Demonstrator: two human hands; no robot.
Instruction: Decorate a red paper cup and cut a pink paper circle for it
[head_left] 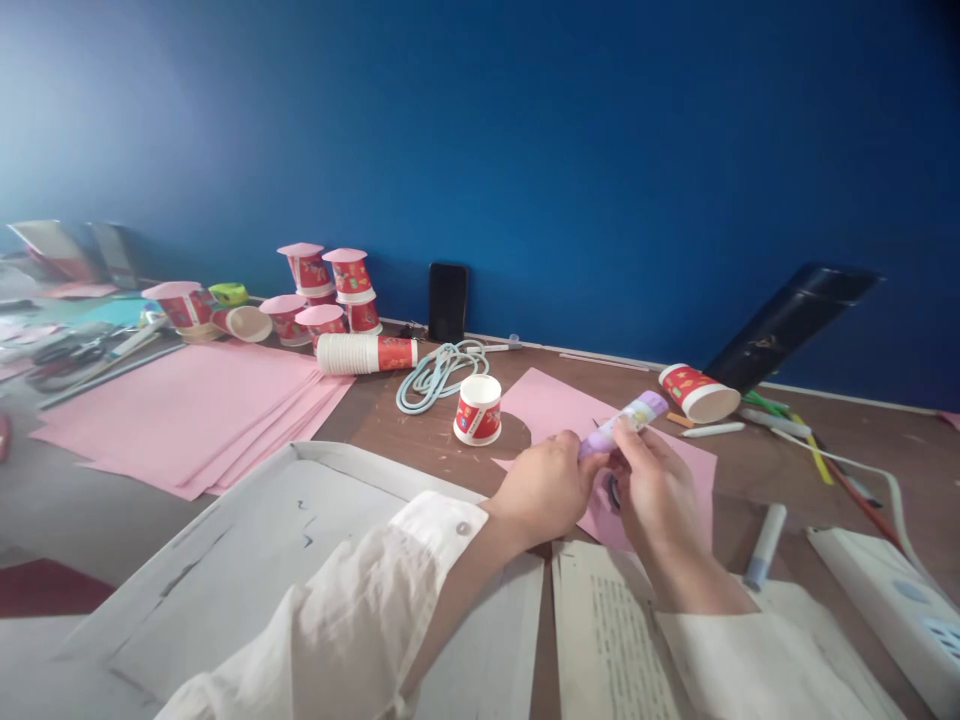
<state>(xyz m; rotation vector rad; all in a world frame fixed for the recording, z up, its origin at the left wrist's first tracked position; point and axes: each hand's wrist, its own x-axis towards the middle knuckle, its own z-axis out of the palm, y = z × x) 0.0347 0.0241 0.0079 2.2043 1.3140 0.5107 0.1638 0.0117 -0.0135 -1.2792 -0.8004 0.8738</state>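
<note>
White sleeves [352, 620] fill the bottom edge, over a grey board [247, 540] and a printed sheet [615, 640]. Brown bench [405, 425] runs back to a deep blue wall [570, 140].

Bench, left: pink paper stack [187, 410]; behind it a cluster of red cups [322, 290], several capped with pink discs, and a sleeve of nested cups [366, 353] lying on its side. Centre: coiled pale cable [439, 375], dark phone [448, 300] leaning upright on the wall, one red cup [478, 410] standing mouth down. Right: another red cup [699, 392] on its side, pens and sticks near it, a capped marker [766, 545], a white power strip [892, 600] at the corner, a dark slab [795, 320] tilted against the wall.

Hands: both meet over a pink sheet [547, 405], just right of the upturned cup. Left hand [544, 490] is curled shut around the lower end of a purple glue stick [622, 422]. Right hand [656, 485] pinches the stick's middle with thumb and fingers, narrow grip. Stick is tilted, upper end pointing up and right, clear of the bench.

Unclear: a small dark object under the hands, mostly covered. Far-left items are blurred. Print on the sheet is unreadable.
</note>
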